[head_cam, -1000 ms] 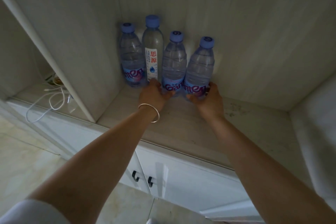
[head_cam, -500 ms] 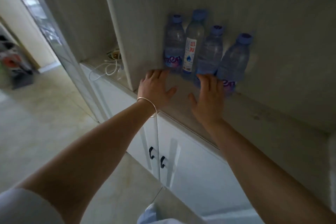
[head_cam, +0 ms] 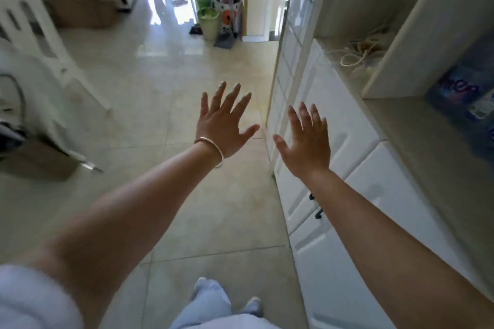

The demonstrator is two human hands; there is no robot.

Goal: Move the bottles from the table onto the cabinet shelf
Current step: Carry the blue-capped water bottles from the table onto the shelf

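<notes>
The water bottles point(head_cam: 462, 93) show only as a blurred patch of blue and pink labels on the cabinet shelf point(head_cam: 417, 125) at the far right edge. My left hand point(head_cam: 223, 121), with a thin bangle on the wrist, is held out over the tiled floor, fingers spread and holding nothing. My right hand point(head_cam: 307, 143) hovers in front of the white cabinet doors, fingers straight and apart, also holding nothing. Both hands are well left of the shelf and touch nothing. No table is in view.
White cabinet doors with dark handles point(head_cam: 318, 212) run along the right. A coil of white cord point(head_cam: 355, 57) lies in the neighbouring shelf bay. White chair point(head_cam: 34, 35) and boxes stand at the left; plant pots point(head_cam: 209, 21) sit at the far end of the floor.
Both hands have let go of the bottles and drawn back from the shelf. The view has swung left, so the bottles have slid to the right edge and the room has come into sight.
</notes>
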